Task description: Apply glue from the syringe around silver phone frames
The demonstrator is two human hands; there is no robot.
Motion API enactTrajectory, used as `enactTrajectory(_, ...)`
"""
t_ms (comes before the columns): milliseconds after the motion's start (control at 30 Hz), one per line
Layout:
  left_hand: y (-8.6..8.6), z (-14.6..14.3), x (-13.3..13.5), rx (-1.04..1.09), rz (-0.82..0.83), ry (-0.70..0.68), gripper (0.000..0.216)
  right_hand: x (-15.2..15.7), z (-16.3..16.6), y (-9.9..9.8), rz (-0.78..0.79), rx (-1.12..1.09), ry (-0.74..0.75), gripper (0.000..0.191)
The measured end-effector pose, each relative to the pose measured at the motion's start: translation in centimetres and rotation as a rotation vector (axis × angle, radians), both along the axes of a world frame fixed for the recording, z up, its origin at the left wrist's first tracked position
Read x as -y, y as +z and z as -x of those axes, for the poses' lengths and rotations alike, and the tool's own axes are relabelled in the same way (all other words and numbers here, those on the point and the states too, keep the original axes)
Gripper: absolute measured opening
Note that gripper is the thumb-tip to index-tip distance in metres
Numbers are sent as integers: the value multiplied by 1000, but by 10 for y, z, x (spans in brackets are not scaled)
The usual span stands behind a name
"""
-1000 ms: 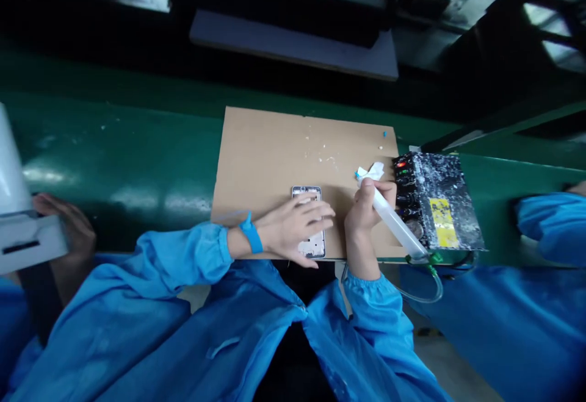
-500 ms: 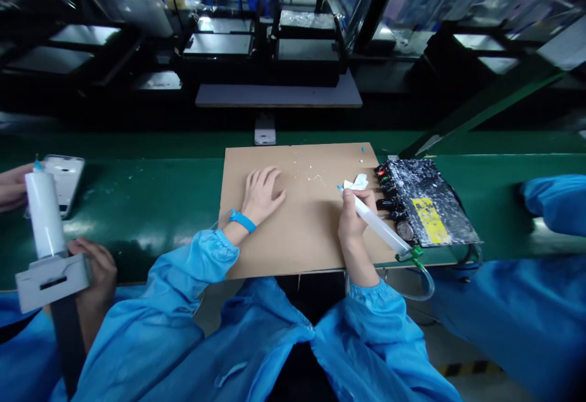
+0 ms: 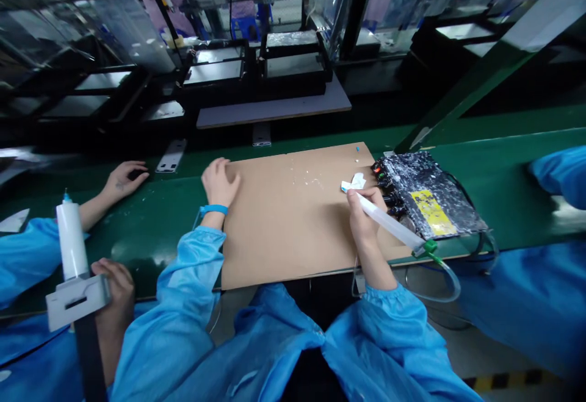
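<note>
My right hand (image 3: 365,219) grips a translucent dispensing syringe (image 3: 389,222) like a pen. Its blue tip points at a crumpled white wipe (image 3: 353,182) on the cardboard sheet (image 3: 279,237); whether they touch I cannot tell. A green fitting (image 3: 430,247) caps the syringe's rear end, and a clear hose runs from it. My left hand (image 3: 220,183) is over the far left corner of the cardboard, fingers bent, thumb apart, holding nothing visible. Around that wrist is a blue band (image 3: 214,208). Small white specks lie on the cardboard.
A white-smeared black control box (image 3: 428,194) stands right of the cardboard. Phone-like pieces (image 3: 171,156) (image 3: 262,135) lie on the green surface. On the left, a co-worker's hand (image 3: 116,292) holds a white tube (image 3: 72,240) on a handle. A green post (image 3: 471,85) slants at right.
My left hand has moved left and away from me to the cardboard's corner. At left, the co-worker's hand is off the phone, which lies farther back. The view has tilted.
</note>
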State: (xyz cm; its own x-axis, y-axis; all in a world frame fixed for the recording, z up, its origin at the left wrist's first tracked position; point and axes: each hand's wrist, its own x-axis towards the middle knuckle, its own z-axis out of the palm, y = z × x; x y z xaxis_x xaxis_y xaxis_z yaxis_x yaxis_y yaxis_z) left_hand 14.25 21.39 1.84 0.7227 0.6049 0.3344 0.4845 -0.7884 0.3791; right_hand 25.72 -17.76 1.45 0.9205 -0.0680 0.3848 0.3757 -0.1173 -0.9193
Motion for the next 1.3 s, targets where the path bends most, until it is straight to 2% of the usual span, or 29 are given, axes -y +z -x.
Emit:
enactTrajectory(133, 6, 19, -77, -37, 25, 359, 77, 36, -10, 3, 221, -67, 32, 40)
enactTrajectory(267, 12, 24, -126, -85, 89, 469, 95, 48, -10, 2, 325, -111, 32, 36)
enactTrajectory(400, 21, 16, -144, -137, 160, 568, 97, 45, -8, 0, 323, -100, 73, 31)
enactTrajectory(567, 29, 9, -148, -170, 134, 590, 75, 45, -9, -4, 354, -68, 118, 26)
enactTrajectory(667, 30, 12, -145, -141, 76, 598, 64, 44, -10, -6, 367, -56, 108, 22)
enactTrajectory(800, 30, 20, -136, -59, 27, 625, 65, 44, -9, -6, 341, -54, 85, 22)
enactTrajectory(967, 28, 32, -108, 64, -7, 540, 70, 44, -9, -6, 309, -30, 68, 24)
enactTrajectory(1133, 18, 46, -57, 125, 9, 248, 83, 43, -11, -10, 337, -12, 61, 25)
enactTrajectory(1233, 11, 52, -11, 107, 49, -49, 91, 44, -11, -9, 327, -39, 39, 24)
enactTrajectory(1300, 9, 51, 22, 23, 121, -270, 89, 45, -10, -5, 323, -68, 30, 23)
